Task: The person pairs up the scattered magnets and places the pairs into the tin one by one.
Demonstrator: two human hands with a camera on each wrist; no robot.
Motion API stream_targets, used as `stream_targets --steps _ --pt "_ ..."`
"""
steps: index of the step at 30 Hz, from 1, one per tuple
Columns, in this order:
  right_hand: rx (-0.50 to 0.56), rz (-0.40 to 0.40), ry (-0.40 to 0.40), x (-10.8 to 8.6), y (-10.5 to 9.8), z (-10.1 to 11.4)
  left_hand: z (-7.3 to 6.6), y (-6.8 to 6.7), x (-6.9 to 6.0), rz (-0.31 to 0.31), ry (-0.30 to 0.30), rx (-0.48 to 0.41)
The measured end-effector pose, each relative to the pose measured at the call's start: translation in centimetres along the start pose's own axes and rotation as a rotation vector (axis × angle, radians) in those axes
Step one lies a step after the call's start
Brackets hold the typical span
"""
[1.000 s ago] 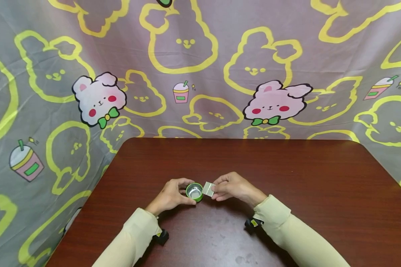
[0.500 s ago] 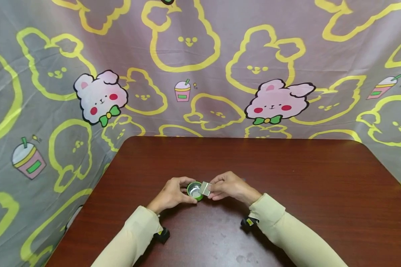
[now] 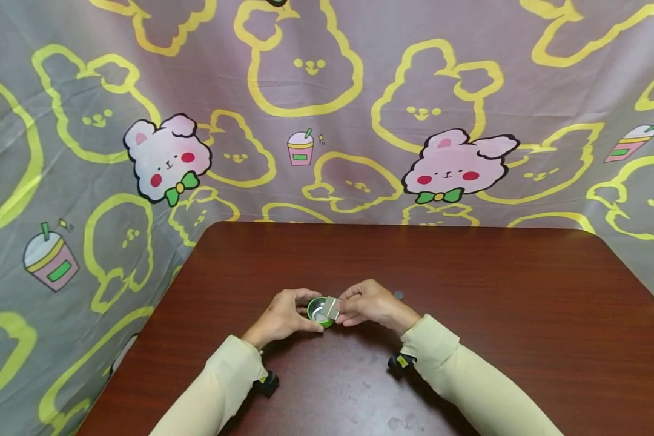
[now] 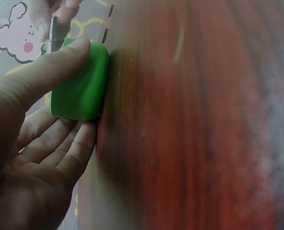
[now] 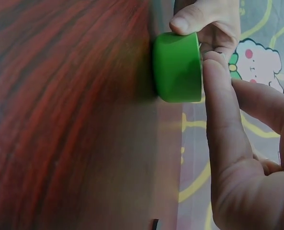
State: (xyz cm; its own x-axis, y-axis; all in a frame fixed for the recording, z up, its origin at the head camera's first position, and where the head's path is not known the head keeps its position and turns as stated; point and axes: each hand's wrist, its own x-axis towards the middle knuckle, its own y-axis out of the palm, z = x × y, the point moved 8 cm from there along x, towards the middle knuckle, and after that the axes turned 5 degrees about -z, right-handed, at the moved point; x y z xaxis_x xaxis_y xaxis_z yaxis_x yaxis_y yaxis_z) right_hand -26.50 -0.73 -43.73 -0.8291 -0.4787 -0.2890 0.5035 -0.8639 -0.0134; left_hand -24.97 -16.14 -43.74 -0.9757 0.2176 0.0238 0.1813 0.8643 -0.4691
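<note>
A small round green tin (image 3: 312, 319) with a shiny silver inside stands on the table, its opening facing up. My left hand (image 3: 279, 316) grips it from the left, with the thumb on the near side and fingers on the far side, as the left wrist view shows against its green wall (image 4: 79, 88). My right hand (image 3: 372, 304) pinches a flat, square, grey-silver piece (image 3: 331, 307) with a pale stripe across it. That piece overlaps the tin's right rim; whether it touches the rim I cannot tell. In the right wrist view the fingers (image 5: 223, 115) mostly hide it.
A small dark disc (image 3: 398, 295) lies on the brown wooden table (image 3: 469, 290) just beyond the right hand. Behind and to the left hangs a grey curtain (image 3: 349, 72) with cartoon rabbits. A black wrist camera (image 3: 267, 384) is strapped below the left cuff.
My right hand has moved left, bringing the square piece from beside the tin to over its rim. The dark disc has come into view behind that hand. The left hand keeps its grip.
</note>
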Motion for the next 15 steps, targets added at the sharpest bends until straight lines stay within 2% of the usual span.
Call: stream_targets --steps 8,15 --pt "-0.013 -0.014 0.029 0.34 -0.03 -0.76 -0.08 0.05 -0.09 -0.001 0.022 0.005" --pt "-0.075 0.007 0.014 0.76 0.25 -0.78 -0.23 -0.07 -0.12 -0.009 0.023 0.010"
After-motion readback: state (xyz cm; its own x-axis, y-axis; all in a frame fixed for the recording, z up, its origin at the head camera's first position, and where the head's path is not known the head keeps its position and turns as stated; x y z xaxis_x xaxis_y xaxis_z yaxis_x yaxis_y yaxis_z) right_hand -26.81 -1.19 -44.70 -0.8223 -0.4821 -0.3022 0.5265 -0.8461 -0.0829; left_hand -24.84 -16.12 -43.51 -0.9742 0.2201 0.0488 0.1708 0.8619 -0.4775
